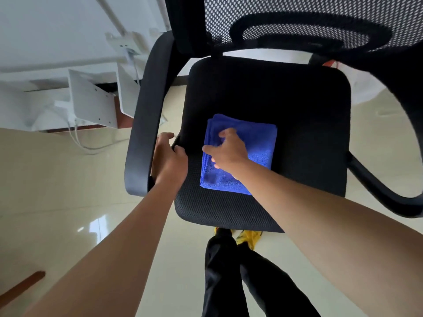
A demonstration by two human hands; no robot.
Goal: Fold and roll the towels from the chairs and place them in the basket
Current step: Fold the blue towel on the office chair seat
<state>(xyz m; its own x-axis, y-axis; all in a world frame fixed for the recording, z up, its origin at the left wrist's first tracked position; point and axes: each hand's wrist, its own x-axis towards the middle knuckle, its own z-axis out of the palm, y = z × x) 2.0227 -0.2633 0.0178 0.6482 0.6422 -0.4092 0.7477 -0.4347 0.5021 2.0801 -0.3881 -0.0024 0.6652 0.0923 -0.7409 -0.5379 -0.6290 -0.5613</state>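
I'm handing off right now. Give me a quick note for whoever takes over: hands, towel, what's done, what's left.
Left hand: empty, open, by the chair's left armrest, beside the seat edge.
Right hand: resting on the blue towel, fingers at its left edge; no clear grasp yet.
Towel: folded into a flat square, lying on the black chair seat.
Done: folding, by the look of it.
Left: roll it and put it in the basket, which is not in view.

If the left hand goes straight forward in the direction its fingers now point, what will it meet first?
Most likely the chair's left armrest. The left hand already sits beside its inner side, fingers pointing up along it. Whether they touch it now is unclear; depth is hard to judge.
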